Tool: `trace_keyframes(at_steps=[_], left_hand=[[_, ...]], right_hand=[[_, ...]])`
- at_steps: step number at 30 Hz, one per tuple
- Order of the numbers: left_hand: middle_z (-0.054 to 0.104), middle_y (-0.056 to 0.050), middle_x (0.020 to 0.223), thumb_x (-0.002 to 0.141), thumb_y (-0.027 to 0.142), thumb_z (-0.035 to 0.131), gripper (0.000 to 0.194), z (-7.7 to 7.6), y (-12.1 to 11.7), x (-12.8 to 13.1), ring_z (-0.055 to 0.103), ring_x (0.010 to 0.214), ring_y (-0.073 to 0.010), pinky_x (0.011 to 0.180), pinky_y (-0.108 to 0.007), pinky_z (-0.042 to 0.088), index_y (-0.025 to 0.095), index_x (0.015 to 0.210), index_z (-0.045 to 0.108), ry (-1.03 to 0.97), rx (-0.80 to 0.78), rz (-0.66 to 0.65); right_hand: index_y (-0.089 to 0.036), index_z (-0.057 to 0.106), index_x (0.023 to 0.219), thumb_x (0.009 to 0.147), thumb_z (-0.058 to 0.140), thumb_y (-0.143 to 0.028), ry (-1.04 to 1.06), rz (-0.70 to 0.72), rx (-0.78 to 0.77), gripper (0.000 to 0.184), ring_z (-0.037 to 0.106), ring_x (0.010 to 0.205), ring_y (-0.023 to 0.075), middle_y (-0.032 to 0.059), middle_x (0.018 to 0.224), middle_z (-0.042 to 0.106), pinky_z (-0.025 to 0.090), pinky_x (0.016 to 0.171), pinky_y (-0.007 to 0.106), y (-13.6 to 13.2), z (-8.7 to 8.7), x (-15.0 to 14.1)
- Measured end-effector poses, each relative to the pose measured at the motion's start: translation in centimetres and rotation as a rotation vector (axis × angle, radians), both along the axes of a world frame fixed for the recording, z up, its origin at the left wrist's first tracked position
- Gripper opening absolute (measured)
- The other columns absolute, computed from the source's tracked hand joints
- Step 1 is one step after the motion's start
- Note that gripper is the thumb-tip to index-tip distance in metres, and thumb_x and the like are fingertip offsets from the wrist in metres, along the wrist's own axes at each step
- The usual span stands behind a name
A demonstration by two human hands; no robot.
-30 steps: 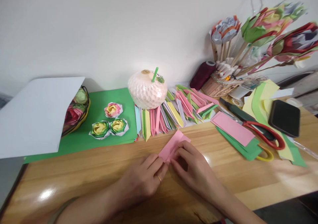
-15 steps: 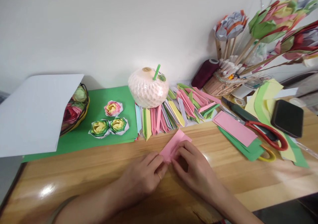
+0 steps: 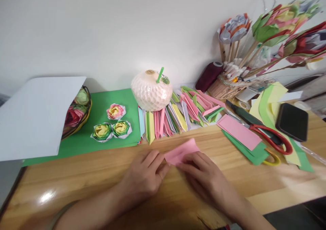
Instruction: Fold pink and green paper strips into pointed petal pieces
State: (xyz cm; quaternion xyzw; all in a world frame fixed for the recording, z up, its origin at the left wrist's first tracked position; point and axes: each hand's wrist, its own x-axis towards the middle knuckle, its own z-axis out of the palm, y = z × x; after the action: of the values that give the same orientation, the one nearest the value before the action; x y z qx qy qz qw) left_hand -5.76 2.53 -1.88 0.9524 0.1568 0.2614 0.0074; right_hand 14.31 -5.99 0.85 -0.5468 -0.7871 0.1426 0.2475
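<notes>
A pink strip of paper (image 3: 181,152) is held between my two hands just over the wooden table. My left hand (image 3: 145,174) pinches its left end between thumb and fingers. At the lower right edge my right hand (image 3: 203,174) grips the same paper, its fingers curled over it. The far right corner of the paper sticks up. Right behind it lie rows of folded paper pieces (image 3: 175,118) in pink, green, yellow and lilac. Off to the right rest flat pink paper strips (image 3: 239,132) on green ones (image 3: 248,148).
Red-handled scissors (image 3: 285,145) and a black phone (image 3: 292,122) lie at the right. Three paper flowers (image 3: 115,111) sit on green sheets (image 3: 102,99). A white round container (image 3: 152,92) stands behind. White sheets (image 3: 33,118) partly cover a basket (image 3: 88,112). Paper flowers on sticks (image 3: 233,28) stand back right.
The pink paper has turned clockwise, and its far edge now lies more sideways. My right hand has shifted slightly right and down along its edge; my left hand keeps hold.
</notes>
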Motion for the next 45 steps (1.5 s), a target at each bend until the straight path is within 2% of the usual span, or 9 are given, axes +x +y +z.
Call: trace_keyframes(at_steps=[3, 8, 12, 16, 19, 22, 30, 40, 45], left_hand=[[0.062, -0.013, 0.094, 0.093, 0.013, 0.045, 0.020, 0.4, 0.5, 0.0, 0.057, 0.094, -0.0255, 0.074, -0.037, 0.049, 0.012, 0.099, 0.064, 0.033, 0.054, 0.020], [0.062, -0.014, 0.095, 0.093, 0.011, 0.034, 0.031, 0.8, 1.1, 0.0, 0.055, 0.091, -0.0242, 0.079, -0.039, 0.050, 0.005, 0.099, 0.064, 0.042, -0.084, -0.038], [0.064, -0.012, 0.094, 0.093, 0.010, 0.036, 0.029, 0.7, 1.4, 0.0, 0.055, 0.093, -0.0237, 0.082, -0.040, 0.050, 0.006, 0.099, 0.064, -0.010, -0.087, -0.077], [0.064, -0.010, 0.092, 0.093, 0.009, 0.041, 0.023, 0.6, 1.5, 0.1, 0.055, 0.095, -0.0239, 0.085, -0.041, 0.049, 0.006, 0.096, 0.064, -0.002, -0.088, -0.069], [0.064, -0.013, 0.098, 0.094, 0.009, 0.039, 0.026, 0.7, 1.7, 0.1, 0.054, 0.100, -0.0264, 0.088, -0.046, 0.046, 0.005, 0.103, 0.063, 0.028, -0.060, -0.092], [0.062, -0.015, 0.108, 0.093, 0.008, 0.034, 0.032, 0.8, 2.0, -0.1, 0.052, 0.106, -0.0286, 0.091, -0.050, 0.044, 0.005, 0.110, 0.061, 0.083, -0.038, -0.107], [0.064, -0.011, 0.113, 0.088, 0.009, 0.040, 0.032, 0.8, 2.7, -0.7, 0.050, 0.113, -0.0283, 0.096, -0.049, 0.040, 0.010, 0.112, 0.061, 0.129, -0.015, -0.125], [0.063, -0.007, 0.122, 0.090, 0.016, 0.046, 0.029, 0.6, 2.9, -0.7, 0.048, 0.117, -0.0294, 0.102, -0.052, 0.033, 0.011, 0.115, 0.060, 0.118, 0.010, -0.106], [0.067, -0.006, 0.114, 0.091, 0.015, 0.046, 0.027, 0.6, 2.8, -0.7, 0.052, 0.113, -0.0278, 0.104, -0.051, 0.030, 0.009, 0.113, 0.061, 0.069, 0.006, -0.107]], right_hand=[[-0.018, 0.059, 0.113, 0.087, 0.049, -0.015, -0.082, 0.023, -0.006, 0.028, 0.057, 0.091, 0.0226, 0.0097, 0.096, 0.063, 0.050, 0.077, 0.038, -0.4, 0.3, -0.8], [-0.015, 0.055, 0.121, 0.083, 0.062, -0.030, -0.094, 0.031, -0.068, 0.042, 0.056, 0.100, 0.0261, 0.0128, 0.112, 0.061, 0.050, 0.084, 0.043, 0.3, 0.4, -2.8], [-0.017, 0.060, 0.108, 0.089, 0.052, -0.019, 0.016, 0.016, -0.038, 0.021, 0.058, 0.095, 0.0219, 0.0094, 0.106, 0.064, 0.051, 0.081, 0.037, 1.0, 0.3, -2.8], [-0.018, 0.063, 0.096, 0.092, 0.043, -0.014, 0.043, -0.145, -0.013, 0.021, 0.061, 0.083, 0.0190, 0.0081, 0.092, 0.065, 0.052, 0.071, 0.032, 1.9, -0.2, -1.6], [-0.019, 0.063, 0.096, 0.090, 0.049, -0.018, -0.004, -0.267, -0.051, 0.016, 0.062, 0.082, 0.0201, 0.0075, 0.091, 0.064, 0.051, 0.070, 0.032, 3.1, -0.7, -0.9], [-0.020, 0.063, 0.093, 0.087, 0.054, -0.018, 0.005, -0.298, -0.101, 0.011, 0.062, 0.082, 0.0192, 0.0051, 0.092, 0.065, 0.050, 0.068, 0.030, 4.4, -0.7, -0.8], [-0.020, 0.063, 0.082, 0.082, 0.060, -0.014, 0.009, -0.275, -0.104, 0.007, 0.062, 0.070, 0.0158, 0.0007, 0.078, 0.066, 0.047, 0.060, 0.025, 5.9, -0.7, -0.5], [-0.017, 0.063, 0.090, 0.090, 0.046, -0.013, -0.054, -0.122, 0.162, 0.017, 0.059, 0.081, 0.0201, 0.0075, 0.086, 0.067, 0.049, 0.069, 0.032, 4.3, -2.5, -0.8], [-0.014, 0.062, 0.093, 0.094, 0.044, -0.014, -0.087, -0.034, 0.216, 0.018, 0.057, 0.079, 0.0197, 0.0081, 0.088, 0.066, 0.047, 0.070, 0.032, 3.9, -2.3, -0.7]])
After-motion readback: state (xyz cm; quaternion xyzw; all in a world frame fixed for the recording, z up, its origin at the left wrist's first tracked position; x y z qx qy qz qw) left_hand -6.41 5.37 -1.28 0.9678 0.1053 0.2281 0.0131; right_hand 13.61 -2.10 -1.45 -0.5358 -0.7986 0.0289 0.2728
